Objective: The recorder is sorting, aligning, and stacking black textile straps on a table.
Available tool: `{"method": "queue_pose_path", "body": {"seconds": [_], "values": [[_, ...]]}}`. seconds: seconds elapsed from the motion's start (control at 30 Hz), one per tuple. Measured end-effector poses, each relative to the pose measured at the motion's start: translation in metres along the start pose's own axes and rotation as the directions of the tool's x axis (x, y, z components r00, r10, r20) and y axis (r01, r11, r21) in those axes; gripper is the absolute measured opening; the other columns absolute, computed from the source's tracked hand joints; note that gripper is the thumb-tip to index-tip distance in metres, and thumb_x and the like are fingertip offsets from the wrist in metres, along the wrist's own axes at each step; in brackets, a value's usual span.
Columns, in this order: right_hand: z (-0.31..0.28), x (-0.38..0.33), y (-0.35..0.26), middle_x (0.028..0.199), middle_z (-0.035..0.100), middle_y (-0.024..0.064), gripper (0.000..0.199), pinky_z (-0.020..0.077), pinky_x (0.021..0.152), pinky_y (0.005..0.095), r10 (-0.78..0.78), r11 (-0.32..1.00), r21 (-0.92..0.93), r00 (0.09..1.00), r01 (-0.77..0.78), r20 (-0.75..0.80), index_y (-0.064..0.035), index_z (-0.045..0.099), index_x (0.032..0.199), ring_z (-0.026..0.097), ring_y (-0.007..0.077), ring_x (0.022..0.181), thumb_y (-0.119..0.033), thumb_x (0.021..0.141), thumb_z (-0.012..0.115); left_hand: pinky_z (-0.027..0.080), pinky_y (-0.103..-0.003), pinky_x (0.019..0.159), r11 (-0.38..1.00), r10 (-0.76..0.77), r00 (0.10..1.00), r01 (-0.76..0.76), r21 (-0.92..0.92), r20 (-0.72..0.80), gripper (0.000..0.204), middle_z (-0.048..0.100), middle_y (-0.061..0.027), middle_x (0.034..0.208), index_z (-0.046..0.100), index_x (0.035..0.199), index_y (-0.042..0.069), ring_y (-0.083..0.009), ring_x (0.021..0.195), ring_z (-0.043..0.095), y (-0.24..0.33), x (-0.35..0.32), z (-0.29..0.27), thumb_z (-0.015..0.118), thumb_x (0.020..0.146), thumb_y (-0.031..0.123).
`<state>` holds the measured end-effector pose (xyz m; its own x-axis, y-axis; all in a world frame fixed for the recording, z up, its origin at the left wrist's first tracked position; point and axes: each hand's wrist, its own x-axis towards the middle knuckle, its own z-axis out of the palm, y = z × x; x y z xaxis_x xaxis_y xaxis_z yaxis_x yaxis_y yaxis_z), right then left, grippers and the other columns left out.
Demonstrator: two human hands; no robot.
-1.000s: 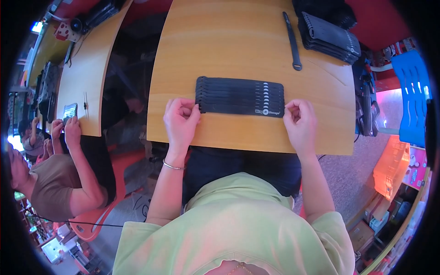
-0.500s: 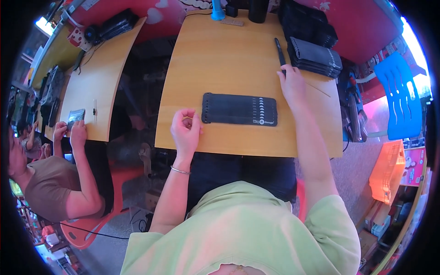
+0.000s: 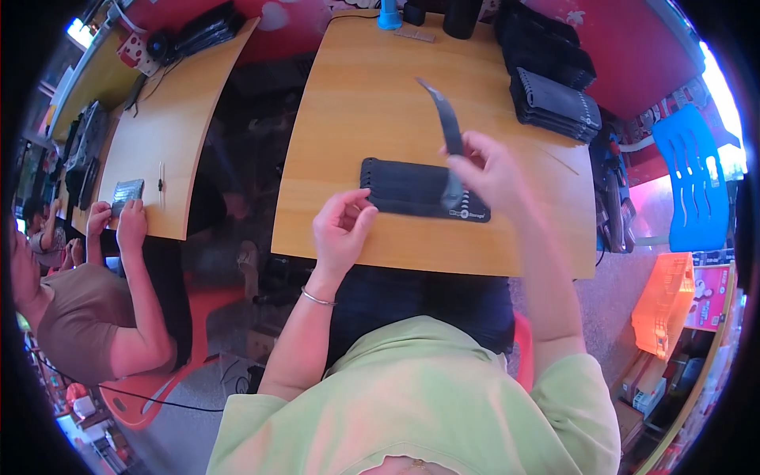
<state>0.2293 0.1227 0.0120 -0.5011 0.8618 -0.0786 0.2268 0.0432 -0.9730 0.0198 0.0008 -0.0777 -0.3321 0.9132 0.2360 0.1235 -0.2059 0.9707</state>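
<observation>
A flat black pouch (image 3: 405, 186) with a laced left edge and white marks near its right end lies on the wooden table in front of me. My left hand (image 3: 342, 229) is at its lower left corner, fingers curved and thumb apart, the fingertips at the pouch's edge. Above the pouch's right part, my right hand (image 3: 492, 170) grips a slim dark tool (image 3: 448, 119). This tool is tilted, with a pale pointed far tip. Motion blurs its near end, so its exact kind is unclear.
A stack of black pouches (image 3: 554, 107) stands at the table's far right, with black bags (image 3: 542, 43) behind. A thin stick (image 3: 560, 161) lies near the right edge. At the back are a blue object (image 3: 389, 16) and a black cylinder (image 3: 461, 17). A co-worker (image 3: 103, 309) sits left.
My right hand has lifted the dark tool off the table beside the stack and brought it left and nearer, over the pouch. My left hand has moved right to the pouch's corner.
</observation>
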Motion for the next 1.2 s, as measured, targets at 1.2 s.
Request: {"method": "queue_pose_path", "body": {"seconds": [1.2], "values": [[-0.025,-0.074,0.089,0.076,0.055,0.0007,0.023,0.0334,0.049,0.0195,-0.261,0.933,-0.314,0.933,0.177,-0.249,-0.0068,0.071,0.096,0.044,0.0053,0.058,0.006,0.079,0.064,0.045,-0.016,0.06,0.974,-0.052,0.997,0.039,0.224,0.054,0.019,0.053,-0.0031,0.087,0.067,0.097,-0.002,-0.0057,0.07,0.056,0.002,0.008,0.001,0.057,0.083,-0.012]]}}
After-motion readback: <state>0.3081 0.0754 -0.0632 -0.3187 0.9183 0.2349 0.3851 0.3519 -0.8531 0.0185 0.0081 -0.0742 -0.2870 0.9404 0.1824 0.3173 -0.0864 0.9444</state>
